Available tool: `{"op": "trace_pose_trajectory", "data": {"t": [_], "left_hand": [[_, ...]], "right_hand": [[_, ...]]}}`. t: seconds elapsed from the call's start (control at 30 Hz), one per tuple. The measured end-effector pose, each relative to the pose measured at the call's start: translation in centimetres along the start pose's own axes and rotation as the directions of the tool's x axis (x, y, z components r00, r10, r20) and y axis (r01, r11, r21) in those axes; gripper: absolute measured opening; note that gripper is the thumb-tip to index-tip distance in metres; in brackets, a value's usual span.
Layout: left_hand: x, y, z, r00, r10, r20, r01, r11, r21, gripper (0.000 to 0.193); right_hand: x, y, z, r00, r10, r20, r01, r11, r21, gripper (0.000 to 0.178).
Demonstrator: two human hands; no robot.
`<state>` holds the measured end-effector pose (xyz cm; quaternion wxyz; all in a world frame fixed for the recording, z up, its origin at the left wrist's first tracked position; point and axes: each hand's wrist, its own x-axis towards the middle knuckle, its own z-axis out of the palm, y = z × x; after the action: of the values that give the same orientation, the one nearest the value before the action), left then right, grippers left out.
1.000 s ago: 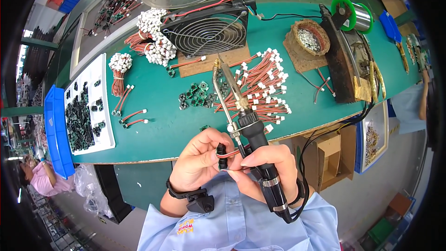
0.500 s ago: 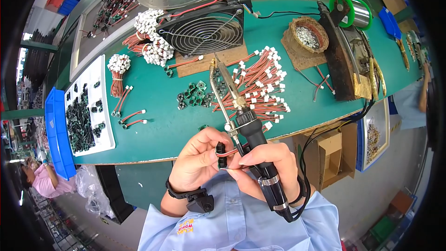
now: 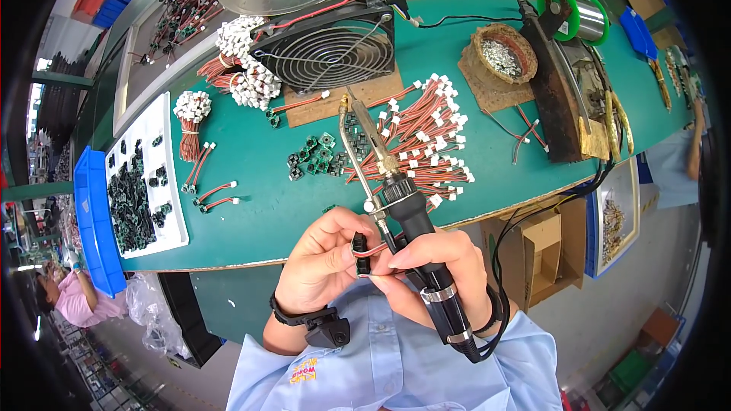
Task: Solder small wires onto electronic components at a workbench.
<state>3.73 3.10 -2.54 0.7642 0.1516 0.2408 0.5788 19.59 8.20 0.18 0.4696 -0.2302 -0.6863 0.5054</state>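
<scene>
My left hand [image 3: 316, 262], close to my chest at the bench's front edge, is closed on a small black component [image 3: 361, 253] between thumb and fingertips. From that component, red and black wires [image 3: 384, 246] run to the fingertips of my right hand [image 3: 455, 259], where thumb and finger pinch them. The same right hand grips a black-handled soldering iron [image 3: 411, 209] with a thin metal tube alongside it. The iron's tip points away from me, over the bench, towards the fan. Whatever contact the component makes inside my left fingers is hidden.
Beyond the iron lie wire leads with white connectors [image 3: 442, 133] and small green boards [image 3: 312, 156]. A fan [image 3: 331, 57] stands at the back. On the right are a round pot [image 3: 525, 49], an iron stand [image 3: 560, 99] and a solder spool [image 3: 590, 21]. A white tray [image 3: 177, 221] sits left.
Things on the bench appear very slightly farther left in the picture. Both hands keep the same hold, with hardly any visible movement.
</scene>
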Motion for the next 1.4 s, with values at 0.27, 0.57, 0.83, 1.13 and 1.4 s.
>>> {"op": "trace_pose_trajectory", "data": {"t": [0.27, 0.57, 0.83, 1.13, 1.4], "left_hand": [[-0.02, -0.07, 0.05, 1.000, 0.029, 0.008, -0.029, 0.999, 0.018, 0.021], [-0.17, -0.14, 0.07, 0.998, 0.066, -0.010, -0.065, 0.995, 0.069, 0.020], [-0.06, -0.30, 0.00, 0.996, 0.085, -0.004, -0.084, 0.992, 0.097, 0.020], [-0.11, -0.28, 0.17, 0.997, 0.083, -0.002, -0.082, 0.989, 0.122, 0.021], [0.04, -0.34, 0.38, 0.995, 0.104, -0.004, -0.102, 0.977, 0.187, 0.021]], "right_hand": [[-0.06, -0.03, -0.12, 1.000, 0.021, 0.004, -0.021, 1.000, 0.009, 0.040], [-0.08, 0.14, -0.22, 0.999, 0.033, 0.022, -0.034, 0.999, 0.019, 0.040], [-0.09, 0.13, -0.26, 0.999, 0.051, 0.002, -0.051, 0.998, 0.037, 0.039], [-0.14, 0.16, -0.71, 0.999, 0.047, 0.013, -0.047, 0.999, 0.004, 0.038], [-0.37, 0.28, -0.91, 0.997, 0.081, 0.011, -0.082, 0.996, 0.039, 0.038]]}}
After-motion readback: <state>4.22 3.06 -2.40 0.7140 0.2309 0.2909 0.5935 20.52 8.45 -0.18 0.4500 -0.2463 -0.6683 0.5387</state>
